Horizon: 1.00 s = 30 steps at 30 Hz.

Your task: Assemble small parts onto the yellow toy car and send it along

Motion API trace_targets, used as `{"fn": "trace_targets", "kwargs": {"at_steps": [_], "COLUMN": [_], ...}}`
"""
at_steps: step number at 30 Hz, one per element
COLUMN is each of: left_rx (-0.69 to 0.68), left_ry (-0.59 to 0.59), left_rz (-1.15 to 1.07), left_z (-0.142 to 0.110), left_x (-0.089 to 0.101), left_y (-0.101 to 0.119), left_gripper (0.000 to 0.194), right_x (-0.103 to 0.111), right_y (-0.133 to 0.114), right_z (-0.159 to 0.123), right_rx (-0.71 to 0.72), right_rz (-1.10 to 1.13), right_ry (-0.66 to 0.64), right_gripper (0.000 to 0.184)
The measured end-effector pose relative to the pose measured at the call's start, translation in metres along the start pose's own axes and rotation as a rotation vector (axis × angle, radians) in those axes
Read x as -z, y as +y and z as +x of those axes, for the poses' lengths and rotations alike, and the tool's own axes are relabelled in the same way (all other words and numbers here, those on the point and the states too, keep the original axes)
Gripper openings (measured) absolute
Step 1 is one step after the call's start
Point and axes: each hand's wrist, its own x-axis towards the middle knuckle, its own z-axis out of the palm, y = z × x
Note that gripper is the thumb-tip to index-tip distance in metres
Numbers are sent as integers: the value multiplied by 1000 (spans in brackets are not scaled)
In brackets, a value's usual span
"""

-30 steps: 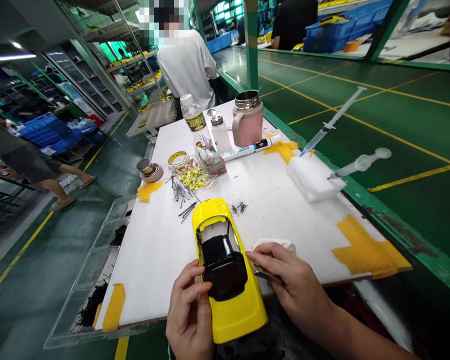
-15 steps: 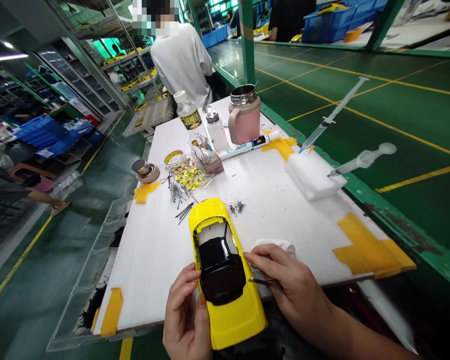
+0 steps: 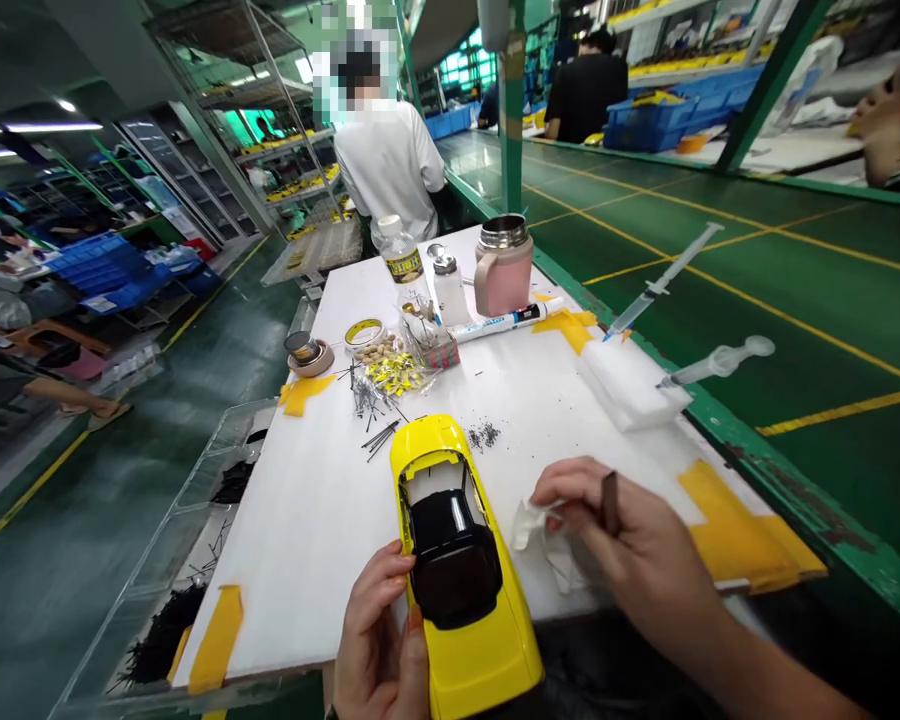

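My left hand (image 3: 382,630) grips a yellow model car body (image 3: 487,655) by its left side. The car has a black roof and dark glass, and its front end points away from me over the white board. To the right of it, my right hand (image 3: 615,540) pinches a crumpled white cloth (image 3: 532,530) that partly rests on the board. A thin dark metal tool (image 3: 610,502), perhaps tweezers, is tucked between the fingers of that same hand; most of it is hidden. Tiny black bits (image 3: 485,435) lie just beyond the car, and thin black pins (image 3: 381,440) to their left.
At the right, two syringes stick out of a white foam block (image 3: 634,385). Farther back are a pink mug (image 3: 504,280), a marker (image 3: 506,322), a pump bottle (image 3: 448,290) and a bag of yellow parts (image 3: 397,372). A clear tray (image 3: 172,520) adjoins the board's left edge. A person (image 3: 390,160) sits ahead.
My right hand has left the car's side, moved right and taken hold of the white cloth. The metal tool now sits back among its fingers. My left hand still holds the car.
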Motion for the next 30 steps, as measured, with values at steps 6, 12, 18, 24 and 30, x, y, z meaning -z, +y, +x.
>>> {"fn": "trace_targets", "kwargs": {"at_steps": [6, 12, 18, 24, 30], "left_rx": [-7, 13, 7, -52, -85], "left_ry": [5, 134, 156, 15, -27], "left_rz": [-22, -75, -89, -71, -81], "left_z": [2, 0, 1, 4, 5], "left_x": [0, -13, -21, -4, 3], "left_y": [-5, -2, 3, -3, -8], "left_gripper": [31, 21, 15, 24, 32], "right_x": [23, -3, -8, 17, 12], "right_y": [-38, -25, 3, -12, -28], "right_z": [125, 232, 245, 210, 116], "right_rx": [35, -78, -203, -2, -34], "right_rz": [115, 96, -93, -218, -456], "right_ry": [120, 201, 111, 210, -308], "right_gripper": [14, 15, 2, 20, 43]}}
